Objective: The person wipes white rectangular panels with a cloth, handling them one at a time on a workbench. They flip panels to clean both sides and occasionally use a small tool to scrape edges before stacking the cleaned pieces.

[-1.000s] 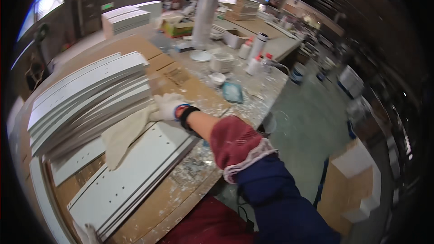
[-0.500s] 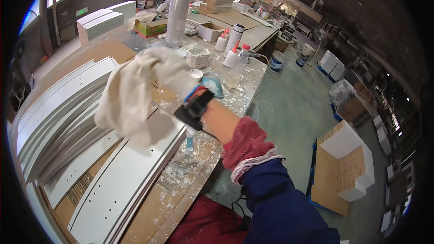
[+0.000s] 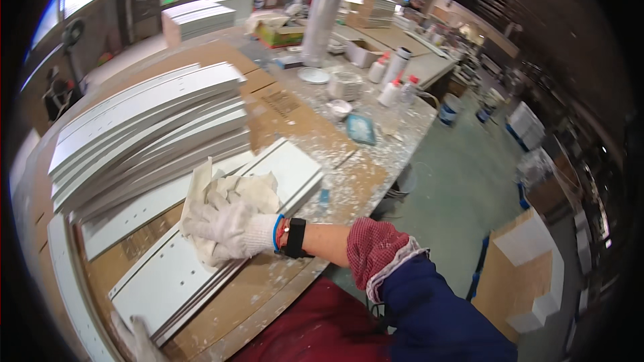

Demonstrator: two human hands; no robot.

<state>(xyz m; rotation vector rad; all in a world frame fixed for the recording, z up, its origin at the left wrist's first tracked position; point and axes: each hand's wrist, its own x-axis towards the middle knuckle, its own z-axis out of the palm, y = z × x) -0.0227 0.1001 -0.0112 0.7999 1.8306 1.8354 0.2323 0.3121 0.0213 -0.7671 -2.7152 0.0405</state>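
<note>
My right hand (image 3: 231, 224), in a white knitted glove, presses a cream cloth (image 3: 258, 188) onto a long white panel (image 3: 154, 280) with small drilled holes. Its fingers are bent over the cloth, gripping it. At the lower left, my left hand (image 3: 139, 340), also gloved, touches the near end of the same panel. Its visible fingers are stretched out and apart; the rest is cut off by the dark rim. The panel lies aslant on the brown board of the bench, with dark grooves along its right edge.
Beyond the panel, a stack of white curved boards (image 3: 154, 114) fills the bench's left side. Glue bottles (image 3: 389, 94), a small white bowl (image 3: 340, 108) and a blue pad (image 3: 361, 129) stand farther back. A wrapped column (image 3: 323, 23) rises behind; a pallet with boards (image 3: 520, 275) sits at right.
My right hand has come down from the air with the cloth, which now lies pressed on the panel. My left hand has come into view at the panel's near end. The view has shifted.
</note>
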